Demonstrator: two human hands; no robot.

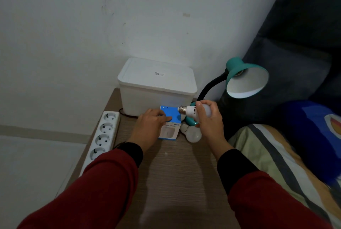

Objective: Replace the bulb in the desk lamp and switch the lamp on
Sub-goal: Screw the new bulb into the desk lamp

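While the right hand [206, 118] is wrapped around a white bulb [191, 111], screw base pointing left, it hangs just above the table [175, 164] near the teal lamp [245, 79]. Shade looks empty w/ socket showing. Left hand [149, 125] lies flat, fingers spread, on a blue box [170, 116], gripping nothing. A second bulb [192, 132] lies on the table beside the box. Bulb's prob. light, smooth & breakable, so hold the wide dome, not the metal thread; gentle squeeze, steady the shade when screwing in.
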